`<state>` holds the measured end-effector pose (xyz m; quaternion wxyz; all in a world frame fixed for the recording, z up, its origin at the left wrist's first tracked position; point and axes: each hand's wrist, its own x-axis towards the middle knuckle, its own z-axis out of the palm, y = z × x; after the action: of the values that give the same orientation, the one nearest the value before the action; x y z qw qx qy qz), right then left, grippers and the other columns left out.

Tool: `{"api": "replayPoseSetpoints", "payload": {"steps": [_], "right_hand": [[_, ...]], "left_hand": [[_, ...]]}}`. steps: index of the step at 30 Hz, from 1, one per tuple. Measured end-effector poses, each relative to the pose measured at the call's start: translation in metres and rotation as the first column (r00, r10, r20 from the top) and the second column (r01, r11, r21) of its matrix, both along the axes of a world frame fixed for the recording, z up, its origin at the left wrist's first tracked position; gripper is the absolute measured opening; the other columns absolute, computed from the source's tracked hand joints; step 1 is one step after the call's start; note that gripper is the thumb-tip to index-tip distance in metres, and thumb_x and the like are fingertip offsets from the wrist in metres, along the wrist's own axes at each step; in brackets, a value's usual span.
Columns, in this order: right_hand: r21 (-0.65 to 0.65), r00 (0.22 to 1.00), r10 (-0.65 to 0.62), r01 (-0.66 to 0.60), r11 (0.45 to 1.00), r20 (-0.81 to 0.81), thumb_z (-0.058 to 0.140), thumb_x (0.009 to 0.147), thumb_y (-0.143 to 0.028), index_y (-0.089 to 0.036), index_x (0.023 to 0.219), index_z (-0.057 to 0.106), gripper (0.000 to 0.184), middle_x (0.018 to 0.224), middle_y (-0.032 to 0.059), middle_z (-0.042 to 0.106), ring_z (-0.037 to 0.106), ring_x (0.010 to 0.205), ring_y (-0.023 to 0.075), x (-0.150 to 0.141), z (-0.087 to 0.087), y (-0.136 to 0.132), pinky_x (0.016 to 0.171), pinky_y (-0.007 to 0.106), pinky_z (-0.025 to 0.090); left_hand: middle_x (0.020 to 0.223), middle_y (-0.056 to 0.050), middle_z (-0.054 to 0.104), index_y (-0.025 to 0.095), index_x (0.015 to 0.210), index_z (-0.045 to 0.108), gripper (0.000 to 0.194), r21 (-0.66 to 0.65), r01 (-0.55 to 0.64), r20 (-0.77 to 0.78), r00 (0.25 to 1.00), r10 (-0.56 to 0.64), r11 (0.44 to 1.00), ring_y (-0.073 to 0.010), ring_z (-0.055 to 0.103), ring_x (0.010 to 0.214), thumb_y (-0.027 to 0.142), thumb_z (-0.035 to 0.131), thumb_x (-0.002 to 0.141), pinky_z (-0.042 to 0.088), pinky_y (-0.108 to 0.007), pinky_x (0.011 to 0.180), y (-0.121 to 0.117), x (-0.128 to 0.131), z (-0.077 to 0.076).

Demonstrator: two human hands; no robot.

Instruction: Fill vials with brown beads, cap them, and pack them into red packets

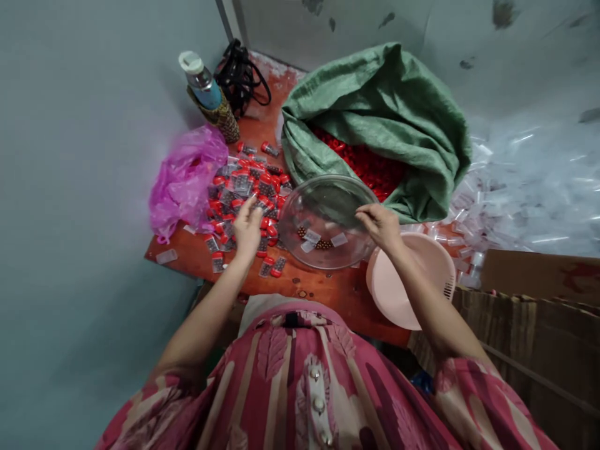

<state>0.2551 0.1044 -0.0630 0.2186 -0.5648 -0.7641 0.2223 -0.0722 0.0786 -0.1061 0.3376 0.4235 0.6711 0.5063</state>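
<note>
My left hand [247,231] is over the near side of a heap of small clear containers with red caps [241,184], dark beads inside them. Its thumb and forefinger are a little apart, and I see nothing held between them. My right hand [382,228] is closed in a pinch at the right rim of a clear round bowl [328,259]; what is in the pinch, if anything, is too small to make out. Several small clear containers [312,236] and some brownish-gold beads [323,244] lie in the bowl.
Behind the bowl stands a green sack [422,125] of red caps [360,162]. A pink basket [403,294] sits under my right forearm. Many clear containers [539,194] are heaped right, beside cardboard [529,331]. At left are a magenta bag [187,181], a bottle [206,90] and black cables [237,75].
</note>
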Motion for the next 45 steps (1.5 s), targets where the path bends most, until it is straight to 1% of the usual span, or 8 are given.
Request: {"api": "replayPoseSetpoints", "payload": {"steps": [8, 13, 17, 26, 30, 35, 41, 45], "right_hand": [[-0.391, 0.865, 0.316, -0.155, 0.907, 0.390, 0.047, 0.084, -0.024, -0.016, 0.118, 0.051, 0.034, 0.114, 0.0137, 0.057, 0.055, 0.099, 0.0231, -0.075, -0.065, -0.039, 0.073, 0.029, 0.044], [-0.372, 0.867, 0.334, -0.192, 0.908, 0.368, 0.038, 0.088, -0.021, -0.011, 0.122, 0.047, 0.036, 0.109, 0.0172, 0.057, 0.049, 0.103, 0.0263, -0.097, -0.078, -0.041, 0.082, 0.033, 0.039], [-0.401, 0.885, 0.318, -0.169, 0.901, 0.341, 0.035, 0.088, -0.018, -0.010, 0.107, 0.057, 0.030, 0.103, 0.0175, 0.058, 0.050, 0.101, 0.0250, -0.090, -0.082, -0.040, 0.081, 0.031, 0.039], [-0.490, 0.981, 0.150, -0.070, 0.869, 0.125, 0.053, 0.079, -0.021, -0.017, 0.104, 0.059, 0.027, 0.087, 0.0043, 0.067, 0.061, 0.077, 0.0152, -0.042, -0.064, -0.033, 0.072, 0.025, 0.046], [-0.499, 1.000, -0.012, 0.008, 0.867, -0.004, 0.049, 0.079, -0.024, -0.016, 0.106, 0.055, 0.029, 0.076, 0.0013, 0.066, 0.061, 0.063, 0.0125, -0.026, -0.055, -0.051, 0.063, 0.025, 0.049], [-0.488, 0.756, -0.481, 0.246, 0.837, -0.444, 0.049, 0.079, -0.034, -0.019, 0.110, 0.052, 0.035, 0.081, 0.0020, 0.064, 0.060, 0.060, 0.0131, 0.007, -0.035, -0.082, 0.058, 0.028, 0.051], [-0.360, 0.681, -0.505, 0.358, 0.861, -0.530, 0.052, 0.081, -0.035, -0.023, 0.118, 0.050, 0.038, 0.100, 0.0081, 0.061, 0.060, 0.067, 0.0128, 0.059, 0.013, -0.104, 0.064, 0.029, 0.051], [-0.461, 0.839, -0.345, 0.130, 0.878, -0.421, 0.060, 0.077, -0.036, -0.022, 0.107, 0.061, 0.034, 0.087, 0.0035, 0.066, 0.061, 0.065, 0.0144, 0.050, 0.014, -0.113, 0.064, 0.031, 0.052]], "left_hand": [[0.123, -0.014, 0.051, 0.016, 0.125, 0.045, 0.043, -0.098, 0.198, -0.346, 0.912, -0.220, 0.975, -0.0210, 0.049, 0.113, 0.033, 0.046, 0.086, 0.041, -0.035, 0.092, -0.062, 0.045, -0.015], [0.104, -0.015, 0.062, 0.013, 0.112, 0.057, 0.032, -0.276, 0.590, -0.614, 0.499, -0.612, 0.759, -0.0266, 0.049, 0.104, 0.028, 0.046, 0.086, 0.034, -0.042, 0.088, -0.061, 0.070, -0.011], [0.087, -0.019, 0.064, 0.008, 0.088, 0.065, 0.021, -0.535, 0.558, -0.581, 0.301, -0.756, 0.634, -0.0294, 0.049, 0.098, 0.023, 0.051, 0.082, 0.032, -0.042, 0.083, -0.041, 0.099, -0.022], [0.102, -0.015, 0.059, 0.013, 0.100, 0.063, 0.030, -0.621, 0.474, -0.521, 0.344, -0.781, 0.624, -0.0220, 0.058, 0.086, 0.009, 0.040, 0.081, 0.040, -0.035, 0.076, -0.033, 0.099, -0.014], [0.098, -0.007, 0.060, 0.021, 0.101, 0.065, 0.028, -0.524, 0.513, -0.441, 0.520, -0.732, 0.680, -0.0192, 0.060, 0.084, 0.017, 0.051, 0.078, 0.044, -0.030, 0.075, -0.029, 0.082, 0.003], [0.088, -0.006, 0.065, 0.017, 0.093, 0.069, 0.023, -0.357, 0.637, -0.158, 0.680, -0.716, 0.683, -0.0181, 0.061, 0.081, 0.019, 0.061, 0.071, 0.046, -0.030, 0.079, -0.034, 0.125, 0.011], [0.116, -0.010, 0.062, 0.017, 0.121, 0.054, 0.054, -0.050, 0.877, 0.474, 0.443, -0.761, 0.479, -0.0224, 0.060, 0.100, 0.020, 0.067, 0.068, 0.045, -0.036, 0.089, -0.073, 0.217, 0.016], [0.119, -0.012, 0.059, 0.017, 0.127, 0.046, 0.059, -0.117, 0.778, 0.767, 0.466, -0.442, 0.617, -0.0212, 0.061, 0.099, 0.026, 0.066, 0.072, 0.048, -0.040, 0.087, -0.085, 0.199, 0.016]]}}
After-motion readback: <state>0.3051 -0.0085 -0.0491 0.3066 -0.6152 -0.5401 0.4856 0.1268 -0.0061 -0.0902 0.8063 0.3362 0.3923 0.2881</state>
